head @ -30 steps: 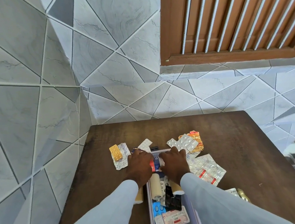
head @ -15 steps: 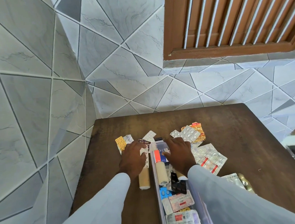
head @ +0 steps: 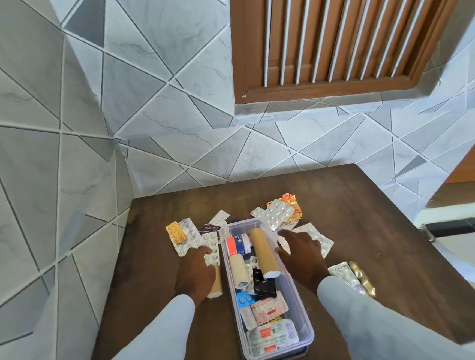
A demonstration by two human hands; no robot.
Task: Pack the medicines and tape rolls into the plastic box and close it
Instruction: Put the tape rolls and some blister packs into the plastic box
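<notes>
plastic box (head: 305, 313): clear, lidless, long axis running away from the person
writing: "sive" fragment on a blue-white pack (head: 239, 240)
left hand (head: 194, 274): pinching a white blister strip (head: 211, 248)
right hand (head: 300, 253): fingers spread flat on foil strips (head: 319, 237)

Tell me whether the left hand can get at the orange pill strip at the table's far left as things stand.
Probably yes. The orange pill strip lies uncovered on top of a foil strip, just beyond the left hand. That hand already holds a white blister strip, so its grip is occupied.

Both arms wear long, loose sleeves (head: 147, 343) of plain pale grey-blue cloth. The cuffs end at the wrists. The hands are bare.
</notes>
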